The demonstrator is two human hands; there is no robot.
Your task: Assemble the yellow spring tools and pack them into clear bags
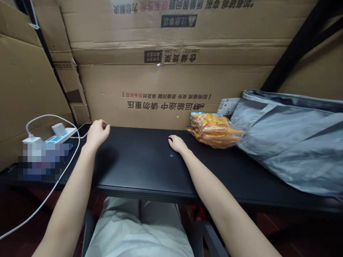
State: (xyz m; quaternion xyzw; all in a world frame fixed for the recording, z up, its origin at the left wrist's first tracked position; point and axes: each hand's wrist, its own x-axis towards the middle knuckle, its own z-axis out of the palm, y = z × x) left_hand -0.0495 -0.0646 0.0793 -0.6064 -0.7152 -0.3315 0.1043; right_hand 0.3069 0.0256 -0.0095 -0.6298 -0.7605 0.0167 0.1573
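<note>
My left hand [98, 132] hovers over the left part of the black table, beside a phone [85, 129] lying near the back. Its fingers are curled in, and nothing shows in them. My right hand [178, 144] rests on the tabletop right of the middle, its fingers bent inward with no object visible. Close to it is a small blue spot [171, 155] on the table. A clear bag of orange items [213, 130], their kind unclear, lies to the right of this hand.
A large grey fabric bag [292, 139] covers the table's right side. On the left are a white power strip [63, 136] with chargers, a blurred-out item [44, 164] and a white cable [70, 162] hanging over the edge. Cardboard [139, 80] walls the back.
</note>
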